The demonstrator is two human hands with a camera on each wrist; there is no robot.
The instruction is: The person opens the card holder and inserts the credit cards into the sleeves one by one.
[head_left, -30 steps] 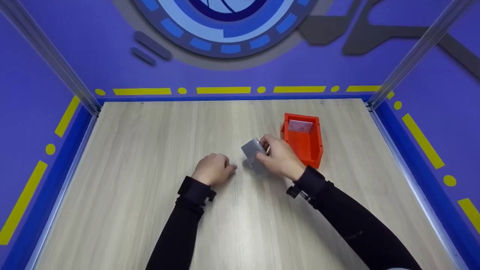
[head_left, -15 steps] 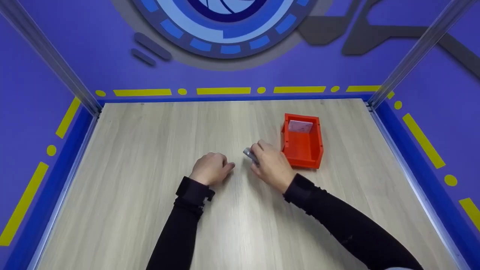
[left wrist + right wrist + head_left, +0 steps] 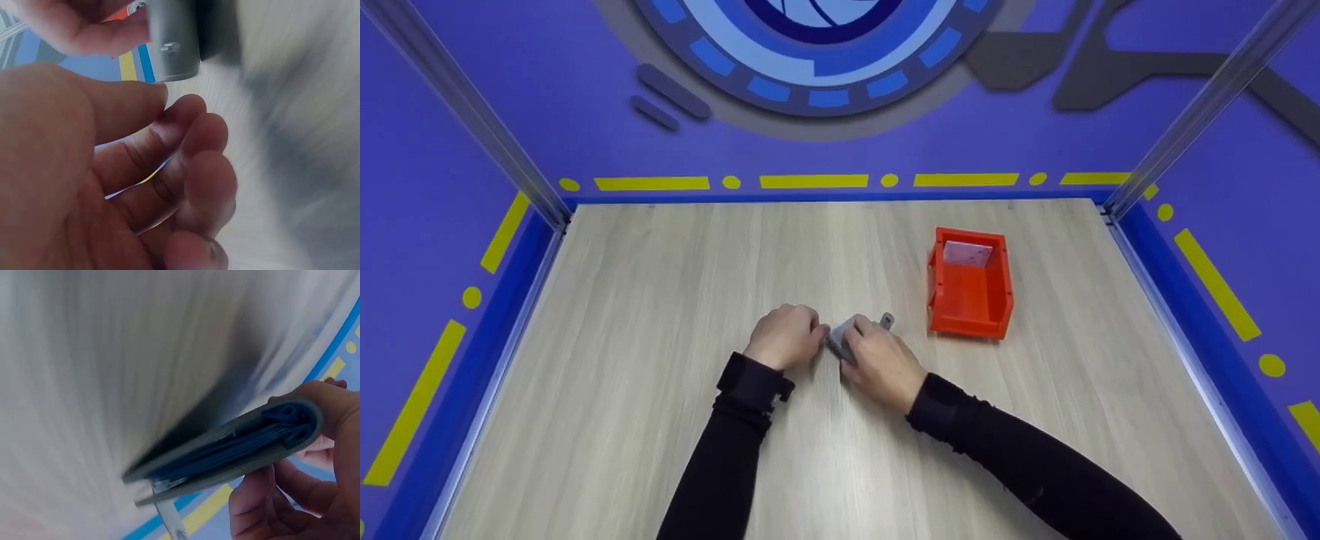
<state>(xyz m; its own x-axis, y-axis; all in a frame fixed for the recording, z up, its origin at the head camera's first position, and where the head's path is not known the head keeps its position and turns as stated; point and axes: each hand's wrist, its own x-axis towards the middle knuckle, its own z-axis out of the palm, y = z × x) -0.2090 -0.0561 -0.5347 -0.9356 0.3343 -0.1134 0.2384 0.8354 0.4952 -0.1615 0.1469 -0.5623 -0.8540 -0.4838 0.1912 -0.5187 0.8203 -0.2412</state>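
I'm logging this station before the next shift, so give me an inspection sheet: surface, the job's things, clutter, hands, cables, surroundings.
Surface: light wood-grain table.
Job's things: grey wallet, folded, with a small metal tab sticking out; its edge shows blue inner layers in the right wrist view.
Clutter: orange bin right of the hands, a pale card leaning inside its far end.
Hands: right hand grips the wallet; left hand rests beside it, fingers loosely curled, contact unclear.
Cables: nothing seen.
Surroundings: purple walls with yellow dashes, a blue circular emblem, metal corner posts.
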